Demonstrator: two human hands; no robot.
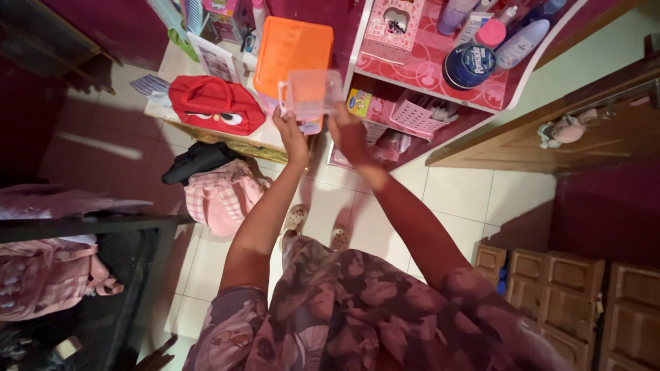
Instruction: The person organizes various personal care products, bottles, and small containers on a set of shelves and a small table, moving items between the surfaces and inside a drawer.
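Clear plastic box (313,94): held level, long axis running left to right.
Left hand (290,130): grasping left end.
Right hand (344,126): grasping right end.
Behind: orange lid (292,48).

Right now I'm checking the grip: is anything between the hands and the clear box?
Nothing visible. The left hand and right hand both hold the clear box directly from below, in front of the orange lid.

A home bedroom or dressing corner. A pink-and-white shelf unit (481,103) holds toiletry bottles (522,41) above a tiled floor (467,199). A red bag (216,103) and checked pink backpack (220,196) sit near wooden drawers (570,288).
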